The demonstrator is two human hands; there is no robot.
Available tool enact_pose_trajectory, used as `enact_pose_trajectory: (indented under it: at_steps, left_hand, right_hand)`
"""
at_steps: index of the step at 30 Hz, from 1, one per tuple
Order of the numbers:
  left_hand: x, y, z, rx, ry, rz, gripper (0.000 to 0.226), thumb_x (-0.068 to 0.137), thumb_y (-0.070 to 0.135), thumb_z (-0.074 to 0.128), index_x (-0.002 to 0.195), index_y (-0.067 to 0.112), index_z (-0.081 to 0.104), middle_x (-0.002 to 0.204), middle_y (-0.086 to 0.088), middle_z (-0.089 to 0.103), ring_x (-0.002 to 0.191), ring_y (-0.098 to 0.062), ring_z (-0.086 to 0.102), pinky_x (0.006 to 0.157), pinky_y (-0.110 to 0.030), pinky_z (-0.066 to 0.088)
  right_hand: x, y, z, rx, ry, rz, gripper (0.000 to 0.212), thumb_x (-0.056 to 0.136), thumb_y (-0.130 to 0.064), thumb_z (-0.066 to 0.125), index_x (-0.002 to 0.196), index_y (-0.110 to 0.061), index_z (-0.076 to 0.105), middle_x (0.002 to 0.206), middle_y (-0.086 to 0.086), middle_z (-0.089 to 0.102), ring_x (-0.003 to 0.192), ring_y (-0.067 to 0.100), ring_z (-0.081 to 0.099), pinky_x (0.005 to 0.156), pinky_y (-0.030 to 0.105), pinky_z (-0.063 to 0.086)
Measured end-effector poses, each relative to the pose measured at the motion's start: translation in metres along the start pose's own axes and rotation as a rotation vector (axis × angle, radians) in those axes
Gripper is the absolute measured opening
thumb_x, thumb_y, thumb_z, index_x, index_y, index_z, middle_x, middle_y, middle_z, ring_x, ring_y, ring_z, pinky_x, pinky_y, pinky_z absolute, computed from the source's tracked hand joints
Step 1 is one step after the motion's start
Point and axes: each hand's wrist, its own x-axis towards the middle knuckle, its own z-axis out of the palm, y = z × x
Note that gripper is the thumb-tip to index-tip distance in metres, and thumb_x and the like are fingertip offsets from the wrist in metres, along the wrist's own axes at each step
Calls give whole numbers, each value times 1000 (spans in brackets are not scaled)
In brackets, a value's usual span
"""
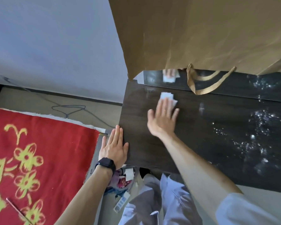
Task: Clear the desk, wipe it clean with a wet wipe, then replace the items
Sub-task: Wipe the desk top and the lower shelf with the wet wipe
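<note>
A dark wood-grain desk (193,143) fills the right half of the view, with wet, glistening streaks toward its right side. My right hand (162,120) lies flat on the desk's far left part, fingers spread, pressing a white wet wipe (167,96) under the fingertips. My left hand (114,148), with a black watch on the wrist, rests flat on the desk's left edge and holds nothing. A mirror strip (234,83) along the back of the desk reflects the hand and wipe.
A brown paper bag (201,33) with ribbon handles hangs over the back of the desk. A red cloth with yellow flowers (31,151) lies to the left. A power strip (120,203) and clutter lie on the floor under the desk, and a cable (68,108) runs behind.
</note>
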Motion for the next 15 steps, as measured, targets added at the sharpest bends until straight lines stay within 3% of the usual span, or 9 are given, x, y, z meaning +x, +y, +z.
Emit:
enact_pose_trajectory:
  at_steps: [3,5,9,11,13,15]
  left_hand:
    - [-4,-6,4,27,7,20,67,100,48,7,157,14,-2,165,1,-10,152,-15,-7,122,-44,2]
    - [-14,-8,6,46,-12,42,76,90,51,-8,157,15,-2,164,3,-10,151,-14,-7,122,-45,1]
    - [-41,-7,16,10,-19,75,79,88,51,-11,157,14,2,164,2,-8,151,-14,-6,122,-49,7]
    - [-48,-3,20,-19,-30,52,79,87,51,-11,156,14,0,164,3,-11,151,-14,-9,122,-49,6]
    - [-49,0,22,-28,-32,32,79,87,51,-12,156,14,-3,164,2,-13,151,-15,-11,121,-48,4]
    - [-48,1,23,-29,-29,17,74,91,50,-7,156,14,-3,164,2,-14,151,-14,-12,121,-47,4]
  right_hand:
    - [-53,-31,26,-59,-20,-311,70,102,-50,20,157,-11,3,165,7,-7,152,21,-14,121,56,-4]
    - [-78,-9,30,-79,1,-371,69,102,-48,28,158,-12,9,166,4,0,153,19,-6,121,56,3]
    - [-83,86,5,-131,24,-23,69,101,-51,16,157,-15,0,166,3,-5,152,18,-9,121,58,0]
    - [-83,100,-2,-106,45,132,72,99,-52,13,157,-11,1,166,7,-3,153,22,-6,120,61,3]
    - [-87,70,5,-79,83,115,74,99,-52,16,157,-6,6,165,11,0,153,26,-5,120,60,4]
    - [-101,24,26,-57,71,-91,73,101,-52,20,156,-7,6,165,10,-1,153,26,-5,121,57,0]
